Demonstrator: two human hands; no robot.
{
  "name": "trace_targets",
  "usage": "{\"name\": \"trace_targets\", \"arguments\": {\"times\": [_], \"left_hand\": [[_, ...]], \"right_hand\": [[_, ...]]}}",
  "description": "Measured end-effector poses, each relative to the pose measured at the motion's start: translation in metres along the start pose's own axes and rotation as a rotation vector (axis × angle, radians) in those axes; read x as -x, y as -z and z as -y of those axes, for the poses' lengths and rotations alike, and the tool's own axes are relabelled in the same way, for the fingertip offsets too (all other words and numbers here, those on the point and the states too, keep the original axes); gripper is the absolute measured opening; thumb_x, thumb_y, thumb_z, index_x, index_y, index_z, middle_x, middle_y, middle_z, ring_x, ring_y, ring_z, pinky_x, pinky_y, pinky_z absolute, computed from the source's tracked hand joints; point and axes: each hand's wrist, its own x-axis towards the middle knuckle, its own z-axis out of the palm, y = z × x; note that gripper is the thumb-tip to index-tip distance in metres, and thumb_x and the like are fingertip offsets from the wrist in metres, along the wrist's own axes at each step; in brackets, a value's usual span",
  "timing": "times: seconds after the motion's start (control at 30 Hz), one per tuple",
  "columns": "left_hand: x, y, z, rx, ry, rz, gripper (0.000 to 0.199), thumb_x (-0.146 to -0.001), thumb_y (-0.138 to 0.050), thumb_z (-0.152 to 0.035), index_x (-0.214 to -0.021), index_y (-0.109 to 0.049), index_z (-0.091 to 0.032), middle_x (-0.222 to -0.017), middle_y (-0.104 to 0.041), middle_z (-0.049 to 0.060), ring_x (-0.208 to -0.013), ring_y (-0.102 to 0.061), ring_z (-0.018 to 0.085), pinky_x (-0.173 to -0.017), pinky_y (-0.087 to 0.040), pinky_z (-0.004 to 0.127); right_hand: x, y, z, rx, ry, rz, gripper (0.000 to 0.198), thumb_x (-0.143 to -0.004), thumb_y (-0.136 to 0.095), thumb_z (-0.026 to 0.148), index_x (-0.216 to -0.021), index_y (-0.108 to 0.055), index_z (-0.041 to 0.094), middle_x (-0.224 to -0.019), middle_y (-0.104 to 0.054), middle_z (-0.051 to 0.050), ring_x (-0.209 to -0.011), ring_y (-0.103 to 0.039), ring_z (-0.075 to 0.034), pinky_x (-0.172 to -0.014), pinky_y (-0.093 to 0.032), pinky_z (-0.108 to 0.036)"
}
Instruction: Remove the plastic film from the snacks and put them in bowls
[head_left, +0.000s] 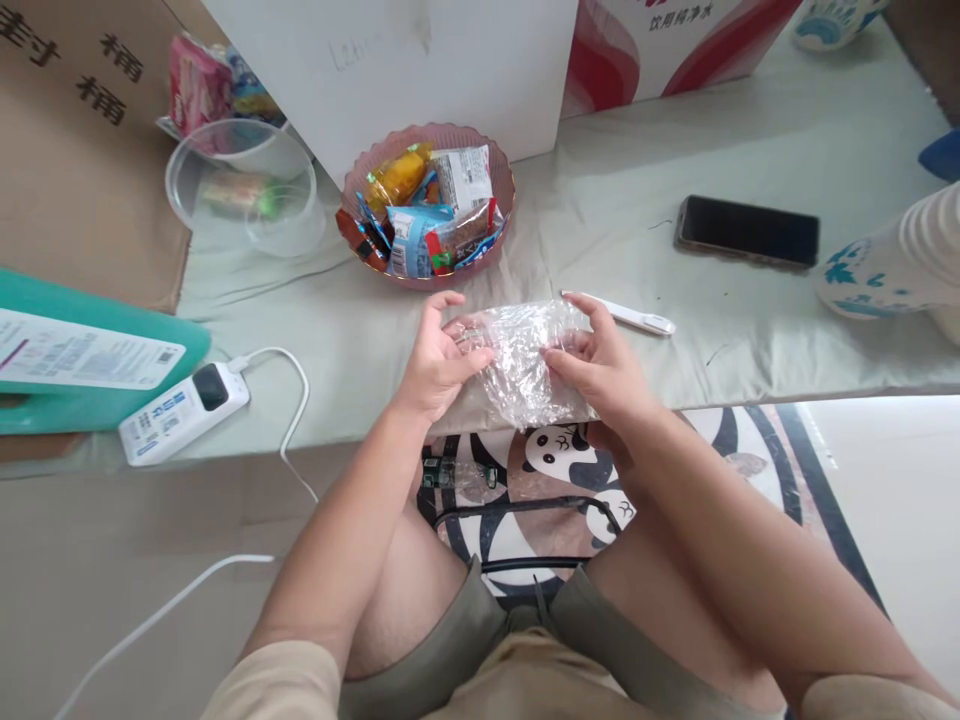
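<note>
A crumpled sheet of clear plastic film point(521, 365) is stretched between my two hands over the table's front edge. My left hand point(444, 355) pinches its left side, with the thumb on top and the index finger raised. On the right side, my right hand point(592, 352) grips the film between thumb and fingers. Just beyond my right hand lies a white utility knife point(634, 315), pointing away to the left. Behind the film stands a pink scalloped bowl point(508, 190) filled with several wrapped snacks point(420, 235).
A black phone point(750, 232) and stacked paper cups point(877, 265) are at the right. Clear plastic tubs point(300, 165), a green jug point(97, 345) and a power strip point(184, 412) with a white cable point(296, 400) occupy the left. White and red boxes point(675, 50) border the back.
</note>
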Motion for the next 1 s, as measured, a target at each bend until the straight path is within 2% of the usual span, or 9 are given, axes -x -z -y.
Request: {"name": "trace_targets", "arguments": {"times": [0.07, 0.23, 0.4, 0.5, 0.57, 0.67, 0.73, 0.9, 1.0], "left_hand": [[0.001, -0.008, 0.001, 0.095, 0.117, 0.014, 0.075, -0.06, -0.093, -0.027, -0.124, -0.053, -0.031, -0.103, -0.072, 0.0, -0.082, -0.072, 0.016, -0.069, -0.058, 0.026], [-0.003, -0.027, 0.004, 0.063, 0.268, -0.024, 0.061, -0.055, -0.093, -0.021, -0.103, -0.056, -0.02, -0.08, -0.075, -0.001, -0.072, -0.075, 0.019, -0.065, -0.058, 0.028], [-0.007, -0.031, -0.003, 0.046, 0.273, -0.036, 0.061, -0.051, -0.093, -0.016, -0.098, -0.056, -0.021, -0.071, -0.076, -0.003, -0.061, -0.072, 0.014, -0.06, -0.056, 0.022], [-0.008, -0.03, -0.005, 0.02, 0.28, -0.04, 0.057, -0.05, -0.094, -0.016, -0.094, -0.059, -0.021, -0.07, -0.076, -0.003, -0.06, -0.072, 0.013, -0.058, -0.055, 0.02], [-0.007, -0.03, -0.005, -0.003, 0.273, -0.059, 0.052, -0.05, -0.096, -0.017, -0.09, -0.063, -0.021, -0.068, -0.076, -0.003, -0.059, -0.071, 0.013, -0.058, -0.055, 0.021], [-0.006, -0.031, -0.004, -0.039, 0.258, -0.082, 0.045, -0.05, -0.098, -0.022, -0.083, -0.068, -0.021, -0.068, -0.076, -0.003, -0.057, -0.069, 0.013, -0.057, -0.056, 0.022], [-0.007, -0.033, -0.004, -0.045, 0.25, -0.094, 0.044, -0.048, -0.1, -0.025, -0.081, -0.07, -0.021, -0.067, -0.076, -0.001, -0.057, -0.069, 0.012, -0.056, -0.056, 0.021], [-0.009, -0.036, -0.007, -0.029, 0.25, -0.135, 0.046, -0.044, -0.103, -0.028, -0.076, -0.072, -0.018, -0.063, -0.075, 0.0, -0.053, -0.068, 0.013, -0.054, -0.056, 0.021], [-0.009, -0.035, -0.006, -0.031, 0.25, -0.122, 0.041, -0.048, -0.103, -0.029, -0.076, -0.074, -0.022, -0.063, -0.075, -0.003, -0.054, -0.067, 0.012, -0.055, -0.056, 0.022]], "right_hand": [[-0.001, -0.003, 0.0, 0.027, 0.077, -0.034, 0.069, -0.084, -0.073, 0.029, -0.145, -0.04, 0.029, -0.091, -0.068, -0.001, -0.072, -0.068, -0.017, -0.063, -0.059, -0.032], [-0.012, 0.023, 0.01, 0.21, 0.418, -0.317, 0.035, -0.091, -0.063, 0.027, -0.125, -0.055, 0.025, -0.104, -0.069, -0.004, -0.087, -0.07, -0.017, -0.076, -0.06, -0.034], [-0.011, 0.138, 0.027, 0.835, 0.82, -0.984, 0.015, -0.095, -0.053, 0.024, -0.098, -0.067, 0.019, -0.093, -0.068, -0.009, -0.092, -0.066, -0.022, -0.084, -0.052, -0.044], [-0.002, 0.216, 0.022, 1.142, 1.047, -1.173, 0.019, -0.093, -0.054, 0.023, -0.103, -0.069, 0.018, -0.099, -0.068, -0.01, -0.105, -0.063, -0.029, -0.096, -0.043, -0.058], [0.002, 0.252, 0.014, 1.229, 0.988, -1.215, 0.028, -0.091, -0.057, 0.024, -0.117, -0.067, 0.02, -0.112, -0.068, -0.01, -0.118, -0.059, -0.035, -0.096, -0.039, -0.063], [0.002, 0.276, 0.003, 1.273, 0.727, -1.293, 0.033, -0.088, -0.061, 0.023, -0.12, -0.067, 0.022, -0.11, -0.069, -0.009, -0.118, -0.059, -0.038, -0.092, -0.039, -0.065], [0.003, 0.277, 0.003, 1.295, 0.663, -1.291, 0.025, -0.089, -0.061, 0.022, -0.111, -0.072, 0.021, -0.101, -0.07, -0.009, -0.108, -0.062, -0.034, -0.091, -0.042, -0.063], [0.015, 0.266, 0.019, 1.297, 0.794, -1.184, 0.029, -0.097, -0.053, 0.028, -0.11, -0.077, 0.017, -0.097, -0.075, -0.007, -0.097, -0.07, -0.03, -0.089, -0.046, -0.057], [0.021, 0.262, 0.025, 1.136, 0.669, -1.269, 0.029, -0.093, -0.062, 0.039, -0.106, -0.08, 0.02, -0.098, -0.077, -0.005, -0.1, -0.071, -0.032, -0.085, -0.045, -0.054]]}}
